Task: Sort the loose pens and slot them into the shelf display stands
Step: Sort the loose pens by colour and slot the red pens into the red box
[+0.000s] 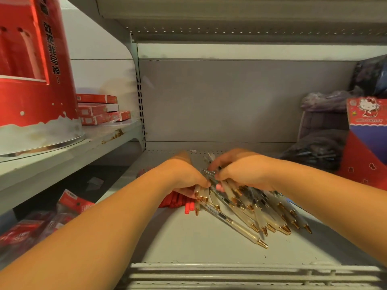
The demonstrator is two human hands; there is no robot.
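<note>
Shelf (199, 248), grey metal, centre of view, w/ wire rail (230, 275) along near edge. Item 1: frosted pens (261, 214), pale barrels w/ gold tips, fanned in a heap at centre-right of shelf, tips pointing near and right; one long pen on the heap's near-left side reaches nearest, tip toward the rail. Item 2: red pens (178, 200), bundle lying flat just left of the frosted heap, partly under the left wrist, ends touching the pale barrels. Left hand (186, 176): fingers curled down, tips pinching a small bunch of frosted pens at their far ends. Right hand (240, 172): fingers curled over the far ends of the heap, gripping several barrels; thumb side meets the left fingertips; exact no. of pens held can't be told. Both forearms bare, coming in from near edge. Left side, higher shelf: red display stand (31, 70), tall, round base, white lettering, open window in front; red boxes (98, 109) stacked just right of it. Right side, far: cartoon-cat display box (366, 114), red/blue; dark plastic bags (314, 151) beside it. Lower left, below: red packets (69, 206), blurred.
</note>
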